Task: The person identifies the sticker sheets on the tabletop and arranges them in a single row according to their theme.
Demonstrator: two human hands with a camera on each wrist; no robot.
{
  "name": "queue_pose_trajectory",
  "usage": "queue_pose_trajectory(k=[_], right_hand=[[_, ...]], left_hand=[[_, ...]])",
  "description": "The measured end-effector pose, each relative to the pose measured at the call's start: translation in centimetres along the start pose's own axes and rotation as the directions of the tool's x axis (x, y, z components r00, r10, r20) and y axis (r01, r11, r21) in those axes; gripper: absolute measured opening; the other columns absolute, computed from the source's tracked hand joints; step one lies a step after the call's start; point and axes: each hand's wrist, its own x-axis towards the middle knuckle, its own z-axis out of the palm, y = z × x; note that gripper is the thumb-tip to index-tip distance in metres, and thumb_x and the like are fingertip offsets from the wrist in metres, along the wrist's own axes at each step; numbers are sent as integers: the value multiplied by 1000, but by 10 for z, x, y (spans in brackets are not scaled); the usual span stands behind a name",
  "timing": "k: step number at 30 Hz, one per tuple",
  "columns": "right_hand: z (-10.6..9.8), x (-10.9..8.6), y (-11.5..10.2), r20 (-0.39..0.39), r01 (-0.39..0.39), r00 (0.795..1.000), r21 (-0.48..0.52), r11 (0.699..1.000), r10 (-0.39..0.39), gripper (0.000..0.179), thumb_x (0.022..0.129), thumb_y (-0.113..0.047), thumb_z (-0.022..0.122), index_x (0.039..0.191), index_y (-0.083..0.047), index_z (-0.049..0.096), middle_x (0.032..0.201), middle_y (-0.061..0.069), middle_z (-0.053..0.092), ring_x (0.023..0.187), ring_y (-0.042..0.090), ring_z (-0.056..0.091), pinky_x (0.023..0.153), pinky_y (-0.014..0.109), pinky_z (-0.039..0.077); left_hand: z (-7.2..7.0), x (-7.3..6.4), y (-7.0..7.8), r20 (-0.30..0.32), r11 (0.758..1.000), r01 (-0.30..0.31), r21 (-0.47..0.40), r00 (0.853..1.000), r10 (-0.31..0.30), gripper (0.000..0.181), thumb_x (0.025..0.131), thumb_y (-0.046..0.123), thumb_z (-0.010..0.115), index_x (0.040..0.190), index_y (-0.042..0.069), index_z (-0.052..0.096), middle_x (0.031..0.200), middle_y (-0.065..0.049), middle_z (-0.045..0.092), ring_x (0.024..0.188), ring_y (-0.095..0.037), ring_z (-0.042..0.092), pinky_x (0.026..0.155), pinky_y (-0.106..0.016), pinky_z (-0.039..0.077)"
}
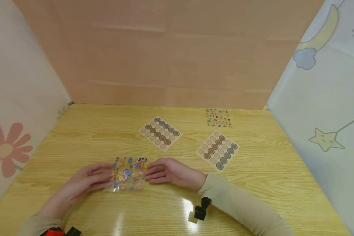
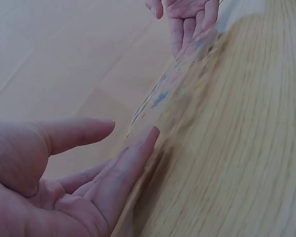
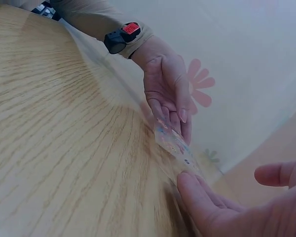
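A transparent sticker sheet (image 1: 129, 179) printed with small colourful figures is in front of me, between my two hands. At its left edge is my left hand (image 1: 87, 181), its fingers extended at the sheet. My right hand (image 1: 172, 172) is at the opposite edge with fingertips against the side. In the left wrist view the thumb of the left hand (image 2: 84, 173) stands apart from its fingers, and the sheet (image 2: 160, 98) meets the fingertips. The right wrist view likewise shows a gap between thumb and fingers of the right hand (image 3: 237, 202), with the sheet (image 3: 172, 143) spanning toward the other hand.
Two sheets of round coin-like stickers lie farther back, one at the middle (image 1: 160, 133) and one to the right (image 1: 217, 150). Behind them, near the back wall (image 1: 165, 65), lies another clear sheet with small colourful stickers (image 1: 218, 118). Patterned side walls flank the wooden table (image 1: 268, 183).
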Motion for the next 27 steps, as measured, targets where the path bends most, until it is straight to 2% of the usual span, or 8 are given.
queue_pose_trajectory(k=[6, 11, 17, 23, 27], right_hand=[[3, 1, 2, 20, -3, 1000, 4, 1000, 2, 45, 99, -20, 40, 129, 14, 47, 121, 30, 57, 112, 39, 58, 96, 43, 48], [5, 2, 3, 49, -9, 999, 4, 1000, 9, 47, 99, -21, 38, 131, 14, 45, 125, 30, 55, 114, 39, 56, 97, 43, 47], [8, 4, 5, 44, -17, 999, 8, 1000, 17, 47, 99, -20, 39, 131, 13, 46, 124, 30, 56, 114, 39, 56, 96, 43, 48], [10, 5, 7, 41, -23, 999, 16, 1000, 23, 47, 99, -21, 38, 130, 14, 46, 124, 30, 55, 114, 39, 56, 96, 44, 48], [12, 6, 8, 44, -24, 999, 21, 999, 23, 47, 99, -20, 38, 130, 14, 47, 124, 30, 55, 114, 39, 56, 96, 44, 47]], left_hand=[[-5, -5, 0, 25, 1000, 12, -1, 1000, -12, 51, 100, 6, 49, 140, -16, 28, 123, -6, 58, 108, -28, 61, 93, -41, 49], [-9, -7, 1, 7, 1000, 24, -8, 1000, -24, 48, 100, 8, 50, 139, -14, 32, 122, -6, 58, 108, -28, 61, 94, -42, 48], [-12, -10, 4, 27, 1000, 21, -13, 999, -21, 41, 103, 10, 44, 139, -10, 38, 122, -7, 58, 108, -28, 61, 93, -41, 49], [-10, -11, 9, -21, 997, 52, 58, 998, -51, 49, 104, 18, 41, 140, -14, 31, 120, -8, 58, 105, -27, 62, 92, -41, 50], [-13, -13, 8, 24, 1000, 2, 6, 1000, -3, 35, 105, 14, 37, 133, -3, 50, 120, -5, 60, 105, -28, 63, 91, -41, 50]])
